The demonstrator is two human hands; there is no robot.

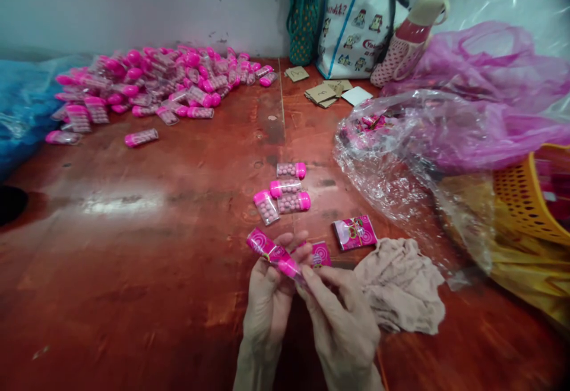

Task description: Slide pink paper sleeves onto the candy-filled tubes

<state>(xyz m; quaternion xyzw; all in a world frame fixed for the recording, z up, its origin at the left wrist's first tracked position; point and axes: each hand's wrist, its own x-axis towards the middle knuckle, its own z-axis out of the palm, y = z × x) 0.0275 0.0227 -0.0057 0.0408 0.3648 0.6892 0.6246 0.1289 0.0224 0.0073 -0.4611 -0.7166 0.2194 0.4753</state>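
Note:
My left hand is closed around a flat, shiny pink printed sleeve, which points up and to the left. At the sleeve's lower end a clear tube with a bright pink cap lies partly in it, pinched by the fingers of my right hand. How far the tube sits inside is hard to make out. Just beyond my fingers lie several capped clear tubes filled with small pink balls. Another pink printed piece shows behind my hands, and a stack of printed sleeves rests to the right.
A crumpled beige cloth lies by my right hand. Farther right are clear and purple plastic bags and a yellow basket. A big heap of filled tubes covers the back left. Cardboard pieces and a tote bag are at the back.

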